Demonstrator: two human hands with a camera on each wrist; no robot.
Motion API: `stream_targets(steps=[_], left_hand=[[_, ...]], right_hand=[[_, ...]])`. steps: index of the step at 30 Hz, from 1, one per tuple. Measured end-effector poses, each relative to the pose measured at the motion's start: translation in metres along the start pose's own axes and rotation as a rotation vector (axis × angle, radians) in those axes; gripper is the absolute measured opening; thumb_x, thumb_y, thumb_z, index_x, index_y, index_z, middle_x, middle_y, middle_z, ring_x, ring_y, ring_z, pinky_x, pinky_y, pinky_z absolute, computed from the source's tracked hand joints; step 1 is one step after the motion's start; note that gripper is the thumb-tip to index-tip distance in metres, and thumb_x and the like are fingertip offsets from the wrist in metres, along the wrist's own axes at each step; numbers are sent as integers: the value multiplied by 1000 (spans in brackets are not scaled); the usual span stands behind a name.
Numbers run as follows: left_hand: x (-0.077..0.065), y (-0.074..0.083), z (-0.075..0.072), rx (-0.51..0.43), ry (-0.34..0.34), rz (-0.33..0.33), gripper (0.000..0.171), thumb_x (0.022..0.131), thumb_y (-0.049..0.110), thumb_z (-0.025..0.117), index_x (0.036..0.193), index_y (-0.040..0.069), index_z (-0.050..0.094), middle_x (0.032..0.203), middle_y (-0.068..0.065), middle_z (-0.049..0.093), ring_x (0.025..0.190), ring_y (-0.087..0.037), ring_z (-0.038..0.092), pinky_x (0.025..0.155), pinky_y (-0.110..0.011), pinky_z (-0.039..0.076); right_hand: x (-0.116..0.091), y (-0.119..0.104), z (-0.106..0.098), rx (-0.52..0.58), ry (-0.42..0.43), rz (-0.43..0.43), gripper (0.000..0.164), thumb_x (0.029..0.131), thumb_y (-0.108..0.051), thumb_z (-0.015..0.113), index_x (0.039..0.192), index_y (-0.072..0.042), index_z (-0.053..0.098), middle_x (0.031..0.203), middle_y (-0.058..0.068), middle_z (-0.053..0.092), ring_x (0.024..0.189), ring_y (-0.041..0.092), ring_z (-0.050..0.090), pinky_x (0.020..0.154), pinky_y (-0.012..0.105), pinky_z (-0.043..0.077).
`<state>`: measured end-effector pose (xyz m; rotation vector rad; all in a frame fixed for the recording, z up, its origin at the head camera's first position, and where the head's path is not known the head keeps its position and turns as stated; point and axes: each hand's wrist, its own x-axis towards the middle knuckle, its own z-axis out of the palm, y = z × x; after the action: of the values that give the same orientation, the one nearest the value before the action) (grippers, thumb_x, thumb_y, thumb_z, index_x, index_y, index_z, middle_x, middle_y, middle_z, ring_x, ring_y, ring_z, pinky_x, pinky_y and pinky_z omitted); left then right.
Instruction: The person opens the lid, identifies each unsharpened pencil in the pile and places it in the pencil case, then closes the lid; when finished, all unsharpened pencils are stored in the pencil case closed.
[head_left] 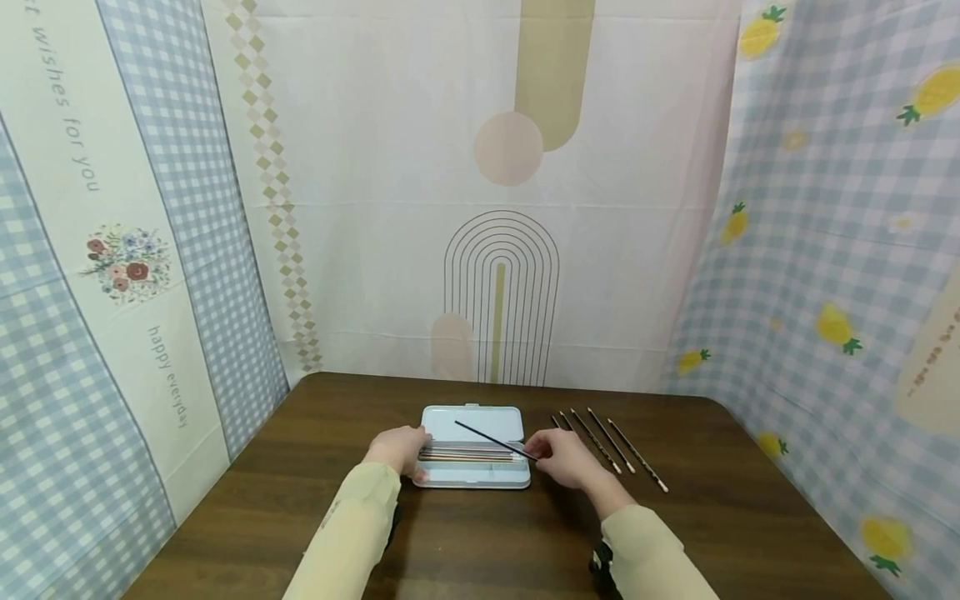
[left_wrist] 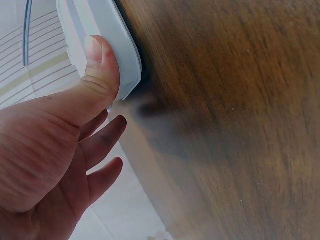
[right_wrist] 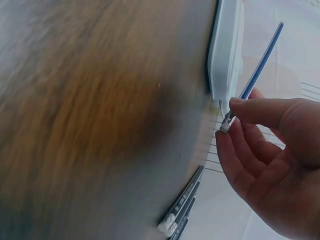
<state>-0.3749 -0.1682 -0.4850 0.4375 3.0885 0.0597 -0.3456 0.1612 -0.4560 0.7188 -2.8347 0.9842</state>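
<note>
A light blue pencil case [head_left: 459,478] lies on the table with its lid [head_left: 442,427] folded back. Several pencils [head_left: 457,456] lie side by side within it. My left hand [head_left: 399,450] holds the case by its left end, and in the left wrist view the thumb [left_wrist: 102,62] presses on the case's edge. Between thumb and fingers, my right hand [head_left: 567,457] pinches a dark pencil [right_wrist: 262,62] near its white-tipped eraser end. That pencil slants over the case, its other end pointing up and left toward the lid.
Right of my right hand, several dark patterned pencils [head_left: 637,454] with white ends lie roughly parallel on the brown wooden table [head_left: 720,500]. A patterned cloth [head_left: 360,250] hangs behind the table, with checked cloths [head_left: 825,250] at the sides.
</note>
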Motion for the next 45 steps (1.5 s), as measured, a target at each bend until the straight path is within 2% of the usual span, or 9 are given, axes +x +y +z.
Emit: stream_targets(steps=[5, 7, 13, 15, 22, 29, 36, 41, 45], left_hand=[[-42, 30, -47, -45, -25, -44, 53, 75, 29, 99, 119, 10, 75, 109, -9, 74, 96, -27, 68, 91, -50, 58], [-44, 31, -50, -56, -29, -47, 55, 74, 29, 99, 120, 10, 76, 113, -10, 74, 98, -28, 69, 92, -51, 57], [9, -10, 9, 10, -22, -5, 71, 70, 44, 99, 130, 14, 74, 126, -12, 73, 108, -31, 69, 94, -55, 57], [21, -19, 22, 12, -24, -1, 75, 70, 46, 99, 132, 14, 73, 128, -13, 73, 110, -32, 69, 94, -57, 56], [23, -24, 27, -8, -20, 3, 76, 67, 49, 99, 134, 21, 74, 128, -6, 74, 107, -25, 70, 93, -53, 57], [25, -24, 28, 4, -3, 15, 78, 67, 50, 98, 135, 20, 73, 128, -8, 74, 105, -26, 71, 90, -53, 58], [6, -6, 4, -27, -28, -6, 70, 69, 41, 100, 128, 14, 74, 127, -13, 73, 105, -29, 70, 93, -53, 58], [18, -16, 19, -27, -48, -25, 80, 69, 44, 99, 139, 16, 71, 145, -12, 66, 120, -32, 69, 100, -55, 55], [41, -35, 46, -21, -36, -8, 88, 64, 52, 99, 141, 19, 71, 145, -10, 67, 120, -31, 69, 99, -55, 56]], right_hand=[[4, -7, 5, -81, -17, 0, 26, 91, 14, 71, 100, -9, 77, 96, 1, 72, 92, 19, 66, 87, 45, 58], [6, -8, 7, -96, -21, 6, 26, 92, 14, 70, 101, -10, 77, 97, 2, 71, 93, 19, 66, 88, 46, 58], [11, -6, 10, -111, 1, -12, 27, 92, 15, 69, 102, -9, 78, 97, 3, 71, 93, 20, 66, 87, 47, 58], [12, -5, 12, -129, 11, -20, 28, 92, 16, 69, 101, -9, 78, 96, 3, 71, 93, 21, 66, 87, 47, 58], [15, -5, 18, -194, 23, 7, 31, 92, 16, 67, 100, -12, 79, 96, 2, 72, 94, 22, 68, 89, 47, 59], [17, -14, 20, -215, 20, 19, 31, 93, 15, 66, 101, -11, 81, 98, 3, 74, 95, 23, 69, 90, 49, 59], [20, -19, 22, -249, 36, -14, 30, 94, 14, 67, 101, -11, 82, 99, 3, 75, 97, 23, 71, 90, 48, 59], [22, -23, 24, -228, 32, -31, 31, 93, 15, 66, 102, -10, 82, 98, 2, 76, 97, 23, 71, 91, 47, 59], [23, -25, 26, -221, 30, -44, 32, 93, 16, 66, 101, -10, 82, 98, 2, 76, 96, 22, 71, 91, 47, 59]])
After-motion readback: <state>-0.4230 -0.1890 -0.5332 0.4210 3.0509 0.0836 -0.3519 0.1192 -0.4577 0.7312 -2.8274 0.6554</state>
